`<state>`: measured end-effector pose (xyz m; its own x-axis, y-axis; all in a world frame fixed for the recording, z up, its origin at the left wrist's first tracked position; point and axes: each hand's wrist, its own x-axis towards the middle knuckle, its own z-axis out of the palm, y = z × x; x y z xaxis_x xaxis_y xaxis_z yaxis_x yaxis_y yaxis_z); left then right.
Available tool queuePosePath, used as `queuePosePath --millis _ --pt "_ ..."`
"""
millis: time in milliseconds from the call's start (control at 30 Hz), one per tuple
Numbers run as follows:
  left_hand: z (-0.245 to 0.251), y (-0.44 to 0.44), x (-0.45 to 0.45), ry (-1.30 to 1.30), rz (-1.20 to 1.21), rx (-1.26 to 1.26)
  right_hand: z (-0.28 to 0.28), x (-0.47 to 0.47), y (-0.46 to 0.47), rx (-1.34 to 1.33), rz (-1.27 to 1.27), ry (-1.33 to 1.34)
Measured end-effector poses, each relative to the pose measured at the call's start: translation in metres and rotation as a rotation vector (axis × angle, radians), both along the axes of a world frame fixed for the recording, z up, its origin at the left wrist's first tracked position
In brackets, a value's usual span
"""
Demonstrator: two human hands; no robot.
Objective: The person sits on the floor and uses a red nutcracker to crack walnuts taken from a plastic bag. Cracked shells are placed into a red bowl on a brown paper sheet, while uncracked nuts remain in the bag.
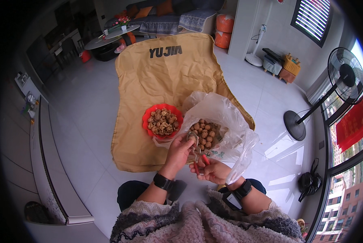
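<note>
My right hand (217,172) grips the red handles of a metal nutcracker (205,159). At its jaws my left hand (178,153) pinches a walnut (192,138), partly covered by the fingers and the metal. Just beyond lies an open translucent plastic bag (239,133), with several whole walnuts (203,133) inside. Left of the bag, a red scalloped bowl (144,120) is heaped with cracked walnuts (163,121). Both bowl and bag rest on a tan cloth (166,79) that bears large dark writing.
A black pedestal fan (346,74) stands on the right by the windows, near a black plastic bag (310,182). Small stools (290,68) line the far right wall. A sofa (166,22) and oval coffee table (104,42) are farther back. A low cabinet (52,158) runs along the left.
</note>
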<state>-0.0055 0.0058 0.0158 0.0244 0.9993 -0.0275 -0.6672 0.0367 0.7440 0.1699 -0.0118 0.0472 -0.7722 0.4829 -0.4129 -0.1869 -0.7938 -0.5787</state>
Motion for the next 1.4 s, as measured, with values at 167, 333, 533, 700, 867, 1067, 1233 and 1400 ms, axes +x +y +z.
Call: queuePosePath --millis 167,333,533,700,867,1067,1233,1400 --pt "0.006 -0.002 -0.004 -0.087 -0.134 0.004 0.001 0.001 0.001 -0.031 -0.008 0.119" --pt "0.009 -0.002 -0.005 -0.091 -0.177 -0.012 0.004 0.001 0.000 -0.063 -0.017 0.115" --pt "0.005 -0.001 -0.006 -0.079 -0.185 -0.015 0.008 0.003 0.002 -0.070 0.022 0.027" --pt "0.000 0.000 -0.002 -0.089 -0.171 -0.028 0.001 -0.003 -0.001 0.060 -0.007 -0.034" --pt "-0.001 -0.002 0.002 -0.090 -0.165 -0.117 -0.003 -0.006 -0.003 0.045 -0.008 -0.005" --pt "0.000 -0.003 0.004 -0.099 -0.165 -0.113 -0.009 -0.015 -0.005 0.056 -0.053 -0.059" --pt "-0.003 -0.001 0.007 -0.133 -0.150 -0.127 -0.013 -0.020 -0.009 0.061 -0.131 -0.162" --pt "-0.009 -0.001 0.010 -0.170 -0.149 -0.104 -0.010 -0.025 -0.014 0.128 -0.148 -0.342"
